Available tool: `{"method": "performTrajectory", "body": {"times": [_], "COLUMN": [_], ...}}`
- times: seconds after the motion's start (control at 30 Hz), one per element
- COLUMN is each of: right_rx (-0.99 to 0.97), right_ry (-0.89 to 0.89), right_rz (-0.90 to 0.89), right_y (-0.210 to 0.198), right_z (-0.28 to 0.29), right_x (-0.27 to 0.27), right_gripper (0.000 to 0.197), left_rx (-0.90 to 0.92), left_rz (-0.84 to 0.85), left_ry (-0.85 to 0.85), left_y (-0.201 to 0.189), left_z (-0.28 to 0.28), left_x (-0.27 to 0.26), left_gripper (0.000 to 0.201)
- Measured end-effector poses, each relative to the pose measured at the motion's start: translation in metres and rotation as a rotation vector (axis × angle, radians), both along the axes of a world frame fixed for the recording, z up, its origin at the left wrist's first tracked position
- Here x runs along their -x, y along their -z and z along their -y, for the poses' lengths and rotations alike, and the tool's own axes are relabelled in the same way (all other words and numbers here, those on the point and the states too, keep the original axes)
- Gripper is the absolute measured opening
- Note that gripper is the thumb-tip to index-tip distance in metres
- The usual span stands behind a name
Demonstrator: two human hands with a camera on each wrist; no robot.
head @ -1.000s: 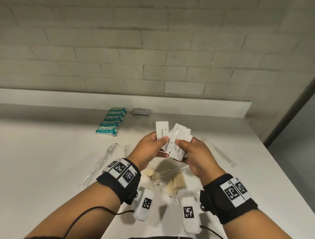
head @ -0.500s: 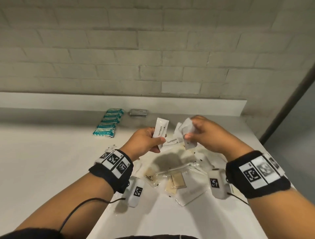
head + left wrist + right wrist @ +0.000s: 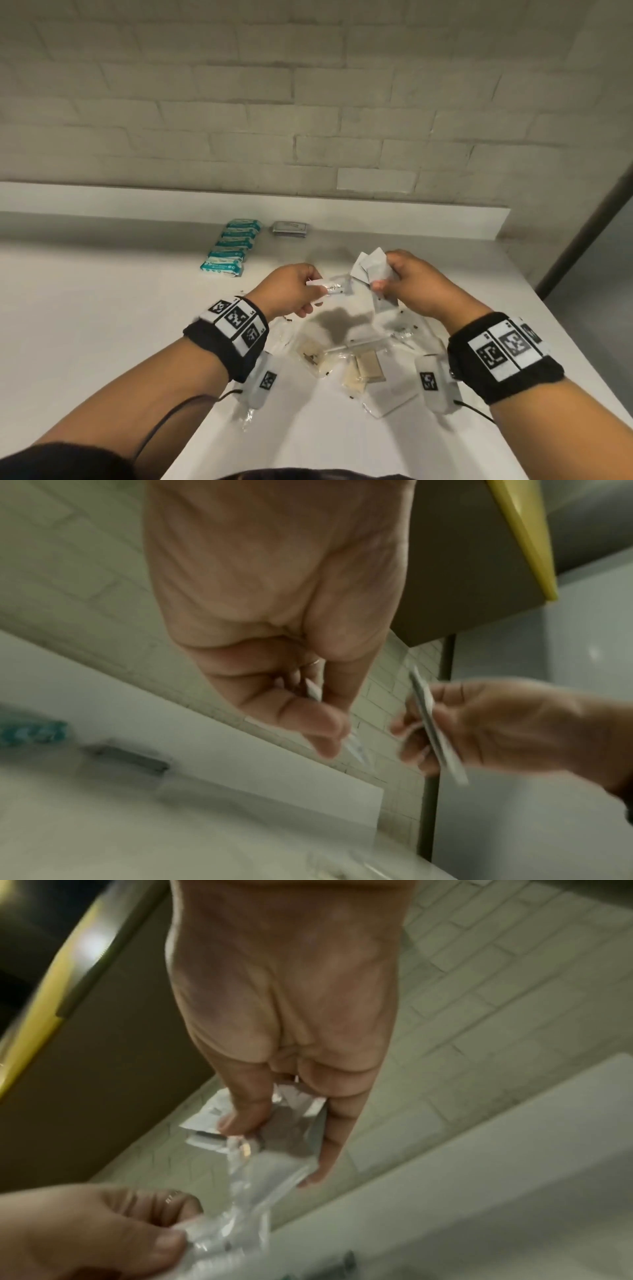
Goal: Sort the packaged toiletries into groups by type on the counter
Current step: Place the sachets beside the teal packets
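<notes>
My left hand (image 3: 301,291) pinches a small white toothpaste sachet (image 3: 327,286) held flat above the counter; in the left wrist view the sachet (image 3: 352,744) shows edge-on between thumb and fingers. My right hand (image 3: 407,284) grips a fan of several white sachets (image 3: 371,270), seen in the right wrist view as crinkled packets (image 3: 294,1123). Both hands hover a little apart over a loose pile of clear-wrapped packets (image 3: 356,359) on the white counter (image 3: 102,325).
A row of teal packs (image 3: 233,248) lies at the back of the counter, with a small stack of grey packets (image 3: 290,228) beside it. A low ledge and a brick wall stand behind. The counter's right edge (image 3: 534,308) runs close to my right hand.
The hands have drawn apart: the left took one toothpaste sachet from the bundle and turned it flat, while the right moved right with the other sachets.
</notes>
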State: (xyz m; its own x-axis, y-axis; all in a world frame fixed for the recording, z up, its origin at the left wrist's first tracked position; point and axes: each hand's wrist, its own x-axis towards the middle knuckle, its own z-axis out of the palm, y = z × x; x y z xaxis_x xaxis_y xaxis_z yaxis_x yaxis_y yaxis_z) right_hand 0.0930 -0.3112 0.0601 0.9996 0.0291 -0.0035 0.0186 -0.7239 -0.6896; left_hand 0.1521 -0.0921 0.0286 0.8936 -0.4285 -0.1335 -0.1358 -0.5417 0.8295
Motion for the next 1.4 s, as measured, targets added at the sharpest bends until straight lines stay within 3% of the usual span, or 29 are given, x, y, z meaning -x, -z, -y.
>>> {"method": "performTrajectory", "body": {"times": [0.07, 0.13, 0.27, 0.37, 0.43, 0.53, 0.67, 0.77, 0.83, 0.9, 1.03, 1.13, 1.4], "right_rx": [-0.021, -0.142, -0.572, -0.766, -0.814, -0.729, -0.328, -0.01, 0.243, 0.372, 0.304, 0.353, 0.386], "right_ry": [-0.093, -0.148, -0.019, -0.023, -0.05, 0.012, 0.208, 0.052, -0.122, -0.203, -0.178, -0.244, -0.225], "right_rz": [-0.018, -0.074, -0.037, -0.054, -0.09, -0.084, 0.184, 0.287, 0.26, 0.305, 0.466, 0.42, 0.538], "right_y": [-0.011, -0.014, 0.002, 0.015, 0.022, 0.025, 0.019, 0.01, 0.005, 0.005, 0.009, 0.013, 0.019], "right_z": [-0.007, -0.018, -0.032, -0.037, -0.045, -0.059, -0.057, -0.054, -0.056, -0.058, -0.054, -0.053, -0.054], "right_x": [-0.005, -0.006, -0.004, -0.001, 0.001, 0.001, 0.01, 0.02, 0.021, 0.019, 0.019, 0.019, 0.017], "right_gripper": [0.023, 0.028, 0.04, 0.057, 0.078, 0.096, 0.108, 0.128, 0.14, 0.139, 0.107, 0.12, 0.112], "left_rx": [0.043, 0.209, 0.556, 0.536, 0.505, 0.553, 0.707, 0.724, 0.632, 0.526, 0.451, 0.464, 0.432], "left_rz": [0.037, 0.001, -0.139, -0.136, -0.155, -0.206, -0.238, -0.296, -0.301, -0.294, -0.378, -0.381, -0.333], "left_ry": [0.031, 0.034, -0.037, -0.004, 0.032, -0.031, -0.145, -0.165, -0.065, 0.031, 0.028, 0.055, 0.076], "left_y": [-0.009, -0.019, -0.029, -0.02, -0.011, -0.012, -0.02, -0.026, -0.029, -0.03, -0.031, -0.028, -0.026], "left_z": [0.006, 0.014, 0.02, 0.022, 0.027, 0.036, 0.039, 0.037, 0.038, 0.04, 0.039, 0.037, 0.043], "left_x": [0.0, 0.0, 0.0, 0.004, 0.01, 0.018, 0.015, 0.016, 0.02, 0.027, 0.032, 0.031, 0.033], "left_gripper": [0.004, 0.01, 0.041, 0.053, 0.038, 0.019, 0.017, 0.029, 0.033, 0.035, 0.023, 0.025, 0.029]}}
